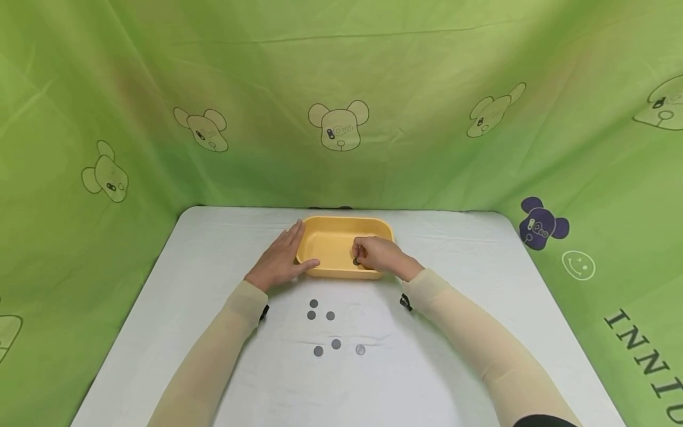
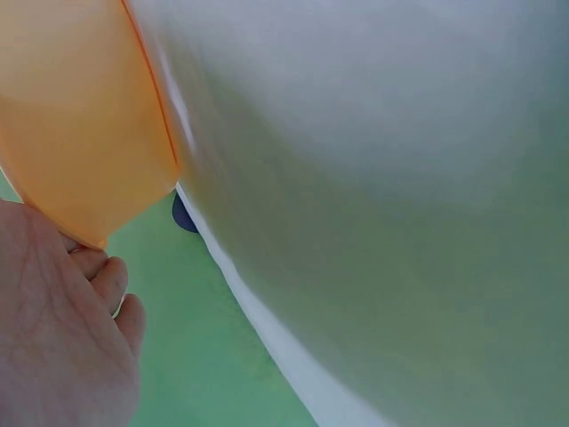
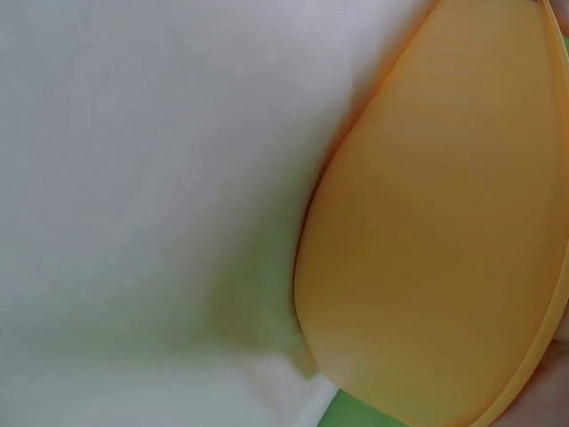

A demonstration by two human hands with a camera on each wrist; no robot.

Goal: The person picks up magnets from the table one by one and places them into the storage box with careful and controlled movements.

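Observation:
A yellow rectangular tray (image 1: 341, 273) stands near the far edge of the table. My left hand (image 1: 277, 258) rests against its left end, fingers stretched along the side and thumb lying over the front rim; the left wrist view has the fingertips at the tray's corner. Inside the rim on the right, my right hand (image 1: 377, 254) pinches a dark grey coin (image 1: 356, 261) between thumb and fingers, low over the tray floor. On the table in front of the tray lie several grey coins (image 1: 330, 316), with a lighter one (image 1: 360, 350) at the right.
A white cloth covers the table (image 1: 437, 367). Green printed curtains (image 1: 341, 71) hang close behind it and along both sides. The tray's outer wall (image 3: 427, 231) fills much of the right wrist view.

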